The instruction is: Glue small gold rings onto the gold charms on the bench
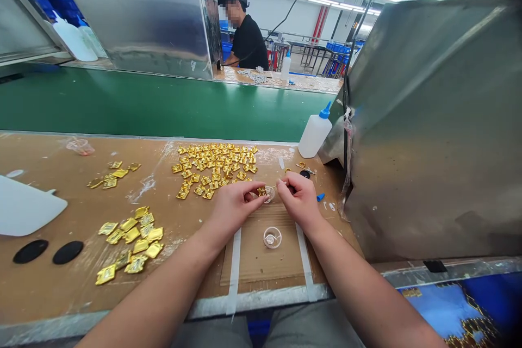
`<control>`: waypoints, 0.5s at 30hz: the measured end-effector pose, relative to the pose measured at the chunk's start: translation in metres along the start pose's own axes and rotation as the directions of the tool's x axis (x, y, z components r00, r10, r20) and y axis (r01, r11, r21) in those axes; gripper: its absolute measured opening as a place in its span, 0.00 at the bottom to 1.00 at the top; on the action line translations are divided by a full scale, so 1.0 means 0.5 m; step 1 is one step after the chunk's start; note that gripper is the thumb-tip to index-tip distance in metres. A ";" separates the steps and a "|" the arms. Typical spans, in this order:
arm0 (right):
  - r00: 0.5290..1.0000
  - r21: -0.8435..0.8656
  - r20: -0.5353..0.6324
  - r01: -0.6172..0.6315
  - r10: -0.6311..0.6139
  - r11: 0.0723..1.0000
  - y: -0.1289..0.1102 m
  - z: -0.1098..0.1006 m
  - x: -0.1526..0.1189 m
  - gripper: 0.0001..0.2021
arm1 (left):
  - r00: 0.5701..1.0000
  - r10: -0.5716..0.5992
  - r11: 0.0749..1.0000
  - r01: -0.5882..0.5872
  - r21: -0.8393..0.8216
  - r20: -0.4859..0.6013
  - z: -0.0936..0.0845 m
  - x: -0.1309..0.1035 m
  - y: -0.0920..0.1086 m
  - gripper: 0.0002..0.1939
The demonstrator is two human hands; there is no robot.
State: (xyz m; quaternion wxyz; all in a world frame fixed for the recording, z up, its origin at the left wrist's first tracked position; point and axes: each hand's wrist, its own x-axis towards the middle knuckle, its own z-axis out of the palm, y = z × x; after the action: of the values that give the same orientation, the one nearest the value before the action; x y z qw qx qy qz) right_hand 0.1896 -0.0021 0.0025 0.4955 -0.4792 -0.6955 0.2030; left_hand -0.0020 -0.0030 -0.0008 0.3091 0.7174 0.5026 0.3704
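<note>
Two pinches, close together: your left hand [240, 199] grips a small gold-coloured piece [261, 191] between thumb and fingertips; your right hand [299, 198] pinches a thin stick [271, 187] directed at it. The piece sits just right of the gold cluster [216, 160], beyond the cardboard mat [256, 272]. A loose left pinch could drop it; an unsteady right one could make the stick skid. Lowering either forearm inward could tip the near clear cup [272, 237] standing between them.
</note>
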 end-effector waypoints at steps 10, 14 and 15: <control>0.991 -0.238 0.029 -0.119 0.130 0.964 0.029 -0.003 0.010 0.16 | 1.000 0.003 0.999 -0.003 0.040 -0.015 -0.015 0.001 -0.003 0.14; 0.976 -0.358 0.127 -0.122 0.177 0.926 0.030 0.006 0.008 0.15 | 0.999 -0.022 0.999 0.022 0.030 0.024 -0.006 0.001 -0.007 0.14; 0.971 -0.353 0.138 -0.135 0.194 0.926 0.030 0.007 0.008 0.15 | 0.999 -0.017 0.999 0.016 0.031 0.035 -0.004 0.002 -0.008 0.14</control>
State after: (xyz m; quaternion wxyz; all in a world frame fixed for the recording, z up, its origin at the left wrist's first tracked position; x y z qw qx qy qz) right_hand 0.1933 0.0089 -0.0085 0.3247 -0.5955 -0.7171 0.1604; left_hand -0.0053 -0.0009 -0.0028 0.3098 0.7243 0.5086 0.3475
